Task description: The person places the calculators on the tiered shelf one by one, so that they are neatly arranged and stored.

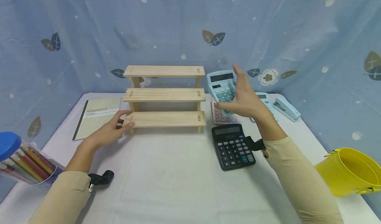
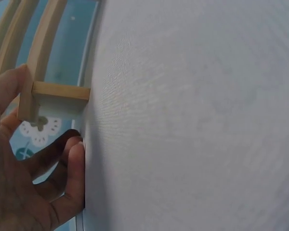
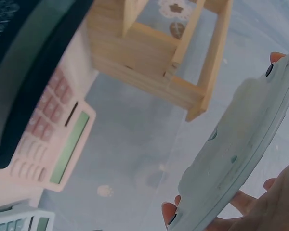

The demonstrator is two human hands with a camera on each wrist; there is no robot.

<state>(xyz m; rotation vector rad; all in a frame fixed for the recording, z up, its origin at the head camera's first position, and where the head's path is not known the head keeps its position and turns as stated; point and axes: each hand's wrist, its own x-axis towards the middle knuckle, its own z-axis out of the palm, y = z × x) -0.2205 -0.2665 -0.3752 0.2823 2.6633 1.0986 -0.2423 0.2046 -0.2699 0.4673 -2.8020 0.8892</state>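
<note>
A light blue calculator (image 1: 221,85) is held up in my right hand (image 1: 249,100), thumb at its lower edge and fingers at its upper edge. The right wrist view shows its pale back (image 3: 236,139). My left hand (image 1: 107,130) pinches the left end of the lowest tier of a three-tier wooden shelf (image 1: 166,119) between thumb and forefinger. In the left wrist view the other fingers (image 2: 77,166) curl near the tabletop. Partly hidden below the raised calculator lies a pink calculator (image 1: 219,117), with a black calculator (image 1: 233,148) in front of it.
Another light blue calculator (image 1: 266,101) and a light blue stapler (image 1: 286,108) lie at the back right. A yellow bucket (image 1: 342,174) stands at the right edge. On the left are a notebook (image 1: 96,116) and a blue-lidded jar of pencils (image 1: 26,161). Blue curtain surrounds the table.
</note>
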